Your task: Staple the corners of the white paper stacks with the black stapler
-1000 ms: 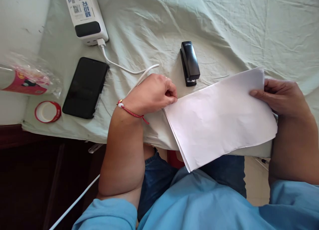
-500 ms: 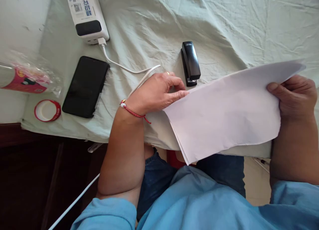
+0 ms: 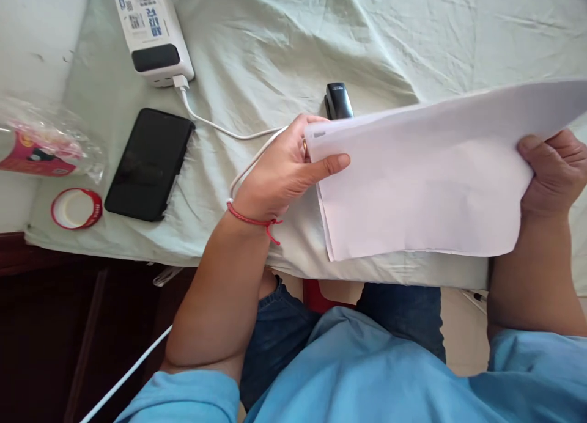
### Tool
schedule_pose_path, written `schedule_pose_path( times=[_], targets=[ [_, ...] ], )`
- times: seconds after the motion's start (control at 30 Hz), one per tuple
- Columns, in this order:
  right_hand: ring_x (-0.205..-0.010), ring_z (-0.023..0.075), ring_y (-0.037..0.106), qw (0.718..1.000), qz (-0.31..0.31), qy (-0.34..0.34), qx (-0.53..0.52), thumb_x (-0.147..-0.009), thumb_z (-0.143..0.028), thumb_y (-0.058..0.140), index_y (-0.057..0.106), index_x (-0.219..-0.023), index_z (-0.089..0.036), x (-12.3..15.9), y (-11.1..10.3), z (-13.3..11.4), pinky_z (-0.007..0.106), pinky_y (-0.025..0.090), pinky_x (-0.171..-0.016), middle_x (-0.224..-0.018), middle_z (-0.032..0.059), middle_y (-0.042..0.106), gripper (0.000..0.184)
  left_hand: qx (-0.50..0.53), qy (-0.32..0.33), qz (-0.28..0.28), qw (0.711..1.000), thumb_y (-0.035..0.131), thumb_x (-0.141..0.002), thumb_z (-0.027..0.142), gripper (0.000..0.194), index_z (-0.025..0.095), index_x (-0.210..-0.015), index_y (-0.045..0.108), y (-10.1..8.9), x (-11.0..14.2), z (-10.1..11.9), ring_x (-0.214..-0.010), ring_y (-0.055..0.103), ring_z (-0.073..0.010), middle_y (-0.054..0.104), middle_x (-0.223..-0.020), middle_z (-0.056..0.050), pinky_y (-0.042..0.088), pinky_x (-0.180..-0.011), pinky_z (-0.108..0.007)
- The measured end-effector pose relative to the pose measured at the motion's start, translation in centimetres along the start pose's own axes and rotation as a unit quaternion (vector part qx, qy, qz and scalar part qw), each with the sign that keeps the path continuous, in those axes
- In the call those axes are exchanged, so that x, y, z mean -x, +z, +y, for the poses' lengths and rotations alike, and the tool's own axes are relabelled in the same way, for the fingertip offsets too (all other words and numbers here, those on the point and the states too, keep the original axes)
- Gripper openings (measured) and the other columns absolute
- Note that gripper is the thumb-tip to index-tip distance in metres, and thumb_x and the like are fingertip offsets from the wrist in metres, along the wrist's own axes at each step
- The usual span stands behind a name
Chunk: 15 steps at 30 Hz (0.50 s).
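Note:
Several white sheets of paper (image 3: 422,178) are held up over the table's near edge, layered one on another. A small dark mark, possibly a staple, shows at their upper left corner. My left hand (image 3: 293,160) grips that left end, thumb on top and fingers hidden behind. At the right end my right hand (image 3: 554,166) pinches the sheets, thumb in front and the other fingers curled behind. A black stapler (image 3: 338,100) lies on the cloth beyond the paper; its near part is covered by the sheets.
To the left lie a black phone (image 3: 149,163), a white power bank (image 3: 153,35) with a cable (image 3: 229,132) running behind my left wrist, a red-edged tape roll (image 3: 76,208) and a plastic-wrapped bottle (image 3: 41,148). A pale green cloth (image 3: 257,44) covers the table.
My left hand has moved up and closed around the paper's left corner. The sheets have risen and now hide the stapler's near half. My right hand has shifted slightly right with them.

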State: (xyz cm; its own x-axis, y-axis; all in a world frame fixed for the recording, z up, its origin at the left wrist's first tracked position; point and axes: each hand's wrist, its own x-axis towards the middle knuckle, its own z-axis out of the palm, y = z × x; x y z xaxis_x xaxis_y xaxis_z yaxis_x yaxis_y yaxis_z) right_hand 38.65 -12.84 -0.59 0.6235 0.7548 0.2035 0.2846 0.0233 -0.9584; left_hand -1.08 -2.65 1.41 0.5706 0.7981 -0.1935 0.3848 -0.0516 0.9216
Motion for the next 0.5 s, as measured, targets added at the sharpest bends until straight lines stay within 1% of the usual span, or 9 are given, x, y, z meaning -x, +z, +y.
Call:
schedule_pose_path(
  times=[0.07, 0.13, 0.2, 0.23, 0.3, 0.37, 0.43, 0.5],
  targets=[
    [-0.111, 0.0344, 0.076, 0.999, 0.0, -0.038, -0.006, -0.059, -0.056, 0.101, 0.084, -0.083, -0.029, -0.6, -0.3, 0.3, 0.049, 0.061, -0.087, -0.106, 0.006, 0.083, 0.039, 0.033, 0.002, 0.0, 0.999, 0.062, -0.107, 0.065, 0.06, 0.024, -0.149, 0.055, 1.0, -0.1, -0.5, -0.12, 0.079, -0.0268, 0.08, -0.127, -0.009, 0.066, -0.094, -0.037],
    [-0.122, 0.0359, 0.075, 0.997, -0.002, -0.071, -0.011, -0.064, -0.061, 0.098, 0.083, -0.083, -0.029, -0.8, -0.4, 0.5, 0.051, 0.061, -0.096, -0.103, 0.0064, 0.083, 0.04, 0.067, 0.013, -0.022, 0.997, 0.06, -0.105, 0.072, 0.066, 0.021, -0.147, 0.059, 2.0, 0.0, -0.9, -0.123, 0.078, -0.029, 0.081, -0.131, -0.013, 0.067, -0.099, -0.041],
    [-0.128, 0.0353, 0.075, 0.997, -0.016, -0.079, -0.012, -0.066, -0.064, 0.099, 0.082, -0.082, -0.028, -0.7, -0.1, 0.6, 0.052, 0.06, -0.107, -0.1, 0.0051, 0.083, 0.042, 0.117, 0.018, -0.038, 0.992, 0.063, -0.101, 0.077, 0.073, 0.019, -0.145, 0.064, 3.0, 0.2, -1.1, -0.129, 0.077, -0.0325, 0.081, -0.133, -0.015, 0.067, -0.106, -0.046],
    [-0.129, 0.0343, 0.075, 0.997, -0.025, -0.073, -0.017, -0.065, -0.064, 0.1, 0.082, -0.082, -0.028, -0.5, 0.1, 0.6, 0.052, 0.059, -0.112, -0.1, 0.0042, 0.084, 0.044, 0.147, 0.016, -0.033, 0.988, 0.067, -0.098, 0.078, 0.074, 0.019, -0.143, 0.067, 3.5, 0.3, -1.1, -0.131, 0.076, -0.0343, 0.082, -0.133, -0.015, 0.066, -0.109, -0.049],
    [-0.124, 0.0331, 0.078, 0.996, -0.029, -0.06, -0.05, -0.059, -0.066, 0.103, 0.082, -0.082, -0.027, 0.2, 0.5, 0.7, 0.054, 0.058, -0.117, -0.099, 0.0028, 0.085, 0.05, 0.201, 0.015, 0.003, 0.98, 0.074, -0.094, 0.076, 0.071, 0.021, -0.137, 0.073, 4.0, 0.5, -1.2, -0.137, 0.073, -0.037, 0.083, -0.13, -0.012, 0.063, -0.117, -0.054],
    [-0.113, 0.0336, 0.082, 0.994, -0.034, -0.029, -0.098, -0.051, -0.062, 0.107, 0.082, -0.086, -0.026, 0.9, 0.8, 0.7, 0.058, 0.061, -0.114, -0.099, 0.0029, 0.086, 0.056, 0.224, 0.036, 0.052, 0.972, 0.077, -0.092, 0.074, 0.063, 0.024, -0.131, 0.078, 4.2, 0.4, -1.2, -0.141, 0.07, -0.0376, 0.084, -0.124, -0.007, 0.061, -0.121, -0.056],
    [-0.107, 0.034, 0.084, 0.989, -0.066, 0.019, -0.128, -0.044, -0.051, 0.111, 0.083, -0.098, -0.028, 1.5, 1.0, 0.5, 0.061, 0.064, -0.109, -0.105, 0.0032, 0.088, 0.065, 0.213, 0.075, 0.084, 0.97, 0.077, -0.092, 0.074, 0.057, 0.026, -0.122, 0.082, 4.0, 0.2, -1.4, -0.144, 0.067, -0.0369, 0.084, -0.117, -0.005, 0.06, -0.122, -0.056],
    [-0.108, 0.0335, 0.084, 0.985, -0.099, 0.049, -0.136, -0.04, -0.038, 0.114, 0.082, -0.11, -0.031, 2.0, 1.3, 0.2, 0.059, 0.067, -0.105, -0.114, 0.0029, 0.088, 0.078, 0.182, 0.107, 0.11, 0.971, 0.074, -0.094, 0.074, 0.053, 0.026, -0.113, 0.083, 3.6, 0.1, -1.5, -0.144, 0.067, -0.0362, 0.083, -0.112, -0.004, 0.063, -0.118, -0.054]
  ],
)
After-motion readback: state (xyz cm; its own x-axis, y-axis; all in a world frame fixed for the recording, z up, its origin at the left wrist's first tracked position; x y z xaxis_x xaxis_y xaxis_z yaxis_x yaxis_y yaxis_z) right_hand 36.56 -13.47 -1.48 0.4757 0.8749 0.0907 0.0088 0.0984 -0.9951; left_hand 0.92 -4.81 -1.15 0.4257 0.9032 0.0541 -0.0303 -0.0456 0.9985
